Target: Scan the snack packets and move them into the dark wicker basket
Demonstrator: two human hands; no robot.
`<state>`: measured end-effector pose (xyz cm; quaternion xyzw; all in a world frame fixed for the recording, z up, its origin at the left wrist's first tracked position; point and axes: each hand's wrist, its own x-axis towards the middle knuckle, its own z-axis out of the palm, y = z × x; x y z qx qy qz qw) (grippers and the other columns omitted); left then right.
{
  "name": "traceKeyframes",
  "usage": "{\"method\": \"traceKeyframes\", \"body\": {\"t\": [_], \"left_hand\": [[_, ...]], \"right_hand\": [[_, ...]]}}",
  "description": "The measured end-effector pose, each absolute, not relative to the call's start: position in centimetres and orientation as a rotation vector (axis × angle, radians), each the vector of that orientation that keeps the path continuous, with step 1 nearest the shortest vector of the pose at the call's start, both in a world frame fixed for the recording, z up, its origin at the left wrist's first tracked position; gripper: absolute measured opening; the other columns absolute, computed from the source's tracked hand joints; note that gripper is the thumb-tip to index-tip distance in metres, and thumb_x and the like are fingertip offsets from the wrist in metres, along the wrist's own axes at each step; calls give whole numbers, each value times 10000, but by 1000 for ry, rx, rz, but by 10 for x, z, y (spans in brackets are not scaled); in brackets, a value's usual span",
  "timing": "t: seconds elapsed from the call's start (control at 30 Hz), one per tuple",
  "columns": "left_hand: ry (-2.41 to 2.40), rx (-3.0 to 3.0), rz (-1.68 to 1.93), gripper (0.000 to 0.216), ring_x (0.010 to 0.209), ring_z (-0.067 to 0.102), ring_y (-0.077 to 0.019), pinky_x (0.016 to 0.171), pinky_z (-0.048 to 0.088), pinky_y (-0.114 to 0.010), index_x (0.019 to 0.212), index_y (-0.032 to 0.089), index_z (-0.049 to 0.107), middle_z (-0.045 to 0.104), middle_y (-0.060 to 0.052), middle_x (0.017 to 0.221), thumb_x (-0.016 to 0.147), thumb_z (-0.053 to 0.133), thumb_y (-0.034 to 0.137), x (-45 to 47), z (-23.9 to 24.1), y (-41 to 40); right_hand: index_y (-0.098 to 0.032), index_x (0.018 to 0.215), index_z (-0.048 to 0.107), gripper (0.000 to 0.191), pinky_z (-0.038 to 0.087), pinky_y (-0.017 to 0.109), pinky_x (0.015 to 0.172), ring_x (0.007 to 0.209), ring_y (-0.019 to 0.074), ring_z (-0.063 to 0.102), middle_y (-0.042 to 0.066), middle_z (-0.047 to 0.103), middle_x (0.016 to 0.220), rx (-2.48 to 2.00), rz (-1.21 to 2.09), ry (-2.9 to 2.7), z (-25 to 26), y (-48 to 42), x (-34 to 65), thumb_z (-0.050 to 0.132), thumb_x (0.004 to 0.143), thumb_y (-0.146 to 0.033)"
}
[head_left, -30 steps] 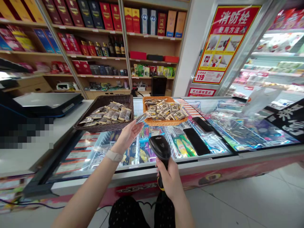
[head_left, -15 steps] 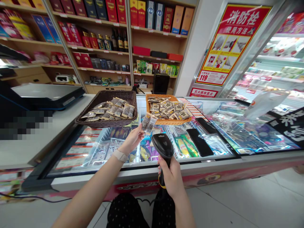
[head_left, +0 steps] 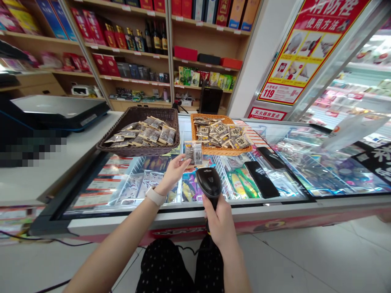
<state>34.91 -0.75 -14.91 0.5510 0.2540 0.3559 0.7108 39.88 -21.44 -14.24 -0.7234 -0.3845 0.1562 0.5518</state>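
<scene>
Shop till, seen from the head camera. A freezer chest (head_left: 275, 202) with sliding glass lids spans the foreground; a white counter (head_left: 45, 171) adjoins it on the left. Two baskets of small snack packets stand on the far edge of the glass: a dark basket (head_left: 137, 150) to the left and an orange basket (head_left: 222, 151) just beside it on the right.

A black handheld scanner (head_left: 209, 183) is held upright over the near part of the glass, its head pointing away from the person. The right hand (head_left: 220, 224) grips the handle, fingers wrapped around it and thumb along the side. The left hand (head_left: 172, 173) is raised over the glass just left of the scanner head, pinching the lower edge of one packet (head_left: 193, 151) between the thumb and the fingertips. A pale wristband (head_left: 155, 196) sits on that wrist.

The packet stands upright just above and in front of the scanner head, in line with the near left corner of the orange basket.

Change: one second ago the packet lay nearly flat at the fingertips beside the orange basket; half a second ago it was tilted; now it is upright and nearer the scanner. The grip on the scanner is unchanged.
</scene>
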Motion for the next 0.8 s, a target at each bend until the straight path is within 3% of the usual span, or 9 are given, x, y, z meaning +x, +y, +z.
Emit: {"method": "traceKeyframes", "body": {"t": [0.17, 0.37, 0.63, 0.8], "left_hand": [[560, 1246, 796, 536, 809, 780, -273, 845, 643, -440, 1148, 181, 580, 766, -35, 844, 742, 853, 399, 349, -154, -4], [571, 1295, 816, 551, 823, 780, -273, 854, 646, -455, 1224, 164, 583, 772, -53, 880, 788, 824, 399, 349, -160, -2], [586, 1234, 806, 470, 761, 771, -244, 814, 633, -393, 1157, 174, 614, 756, -35, 830, 763, 833, 309, 350, -155, -6], [655, 1249, 906, 452, 706, 740, -227, 743, 609, -365, 1160, 165, 656, 754, -57, 874, 759, 821, 289, 350, -145, -5]], "right_hand": [[-154, 1210, 680, 446, 551, 337, 726, 890, 305, 756, 93, 765, 841, -1743, 371, -955, -143, -214, 399, 482, 1021, -506], [-158, 1173, 680, 445, 543, 308, 620, 766, 282, 752, 68, 748, 768, -1727, 383, -960, -146, -214, 399, 484, 1019, -526], [-174, 1201, 679, 475, 549, 347, 706, 925, 323, 747, 121, 780, 961, -1665, 414, -894, -146, -213, 396, 501, 1010, -570], [-170, 1220, 685, 504, 554, 359, 740, 952, 331, 738, 124, 786, 956, -1632, 416, -862, -145, -212, 395, 513, 1001, -590]]}}
